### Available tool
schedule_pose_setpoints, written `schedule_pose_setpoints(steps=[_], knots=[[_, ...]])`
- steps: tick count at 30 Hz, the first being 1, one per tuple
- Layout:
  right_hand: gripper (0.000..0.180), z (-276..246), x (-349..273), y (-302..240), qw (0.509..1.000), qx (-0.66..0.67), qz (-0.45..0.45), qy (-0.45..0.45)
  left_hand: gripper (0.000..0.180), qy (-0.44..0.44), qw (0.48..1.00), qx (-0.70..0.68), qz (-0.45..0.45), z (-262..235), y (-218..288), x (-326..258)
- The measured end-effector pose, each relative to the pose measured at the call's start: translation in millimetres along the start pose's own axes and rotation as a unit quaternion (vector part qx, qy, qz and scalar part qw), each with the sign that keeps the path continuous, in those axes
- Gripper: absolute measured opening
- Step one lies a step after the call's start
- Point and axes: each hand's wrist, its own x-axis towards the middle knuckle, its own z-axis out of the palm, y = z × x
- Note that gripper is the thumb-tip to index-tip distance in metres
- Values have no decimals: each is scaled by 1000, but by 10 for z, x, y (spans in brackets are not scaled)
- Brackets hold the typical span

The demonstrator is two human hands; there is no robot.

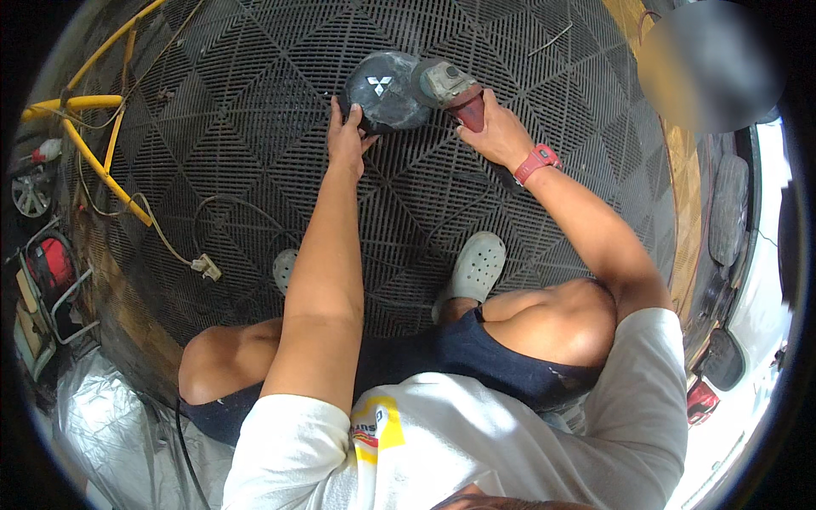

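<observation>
Ahead of my knees, near the floor, is a black rounded cover with pale scuff marks and a small white emblem. My left hand grips its lower left edge, thumb on the face and the other fingers partly hidden. In my right hand is a red-bodied angle grinder with a grey metal head. My fingers wrap round its red body, and its round disc end overlaps the cover's right edge. Whether the disc touches the cover or is spinning, I cannot tell.
Black grid tiles form the floor. A yellow metal frame stands at left, and a cord ends in a pale socket nearby. Plastic sheeting lies lower left. Part of a white vehicle is at right.
</observation>
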Motion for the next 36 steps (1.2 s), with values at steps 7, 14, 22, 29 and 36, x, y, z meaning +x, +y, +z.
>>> schedule_pose_setpoints(steps=[7, 14, 22, 29, 36], knots=[[74, 48, -29, 92, 1000, 23, 2, -17, 82, 17, 1000, 3, -17, 33, 14, -4], [74, -21, -77, 276, 998, 41, 34, -14, 82, -2, 1000, -4, -12, -23, -10, 26], [76, -78, 68, 9, 998, 44, 18, -38, 83, -13, 1000, -13, -4, -17, 26, -30], [76, 59, -152, 37, 998, 31, -7, -48, 83, -3, 1000, -1, -10, -14, 11, -27], [71, -103, -254, 263, 999, 23, 17, -38, 80, 10, 1000, -21, -16, 11, 11, -3]])
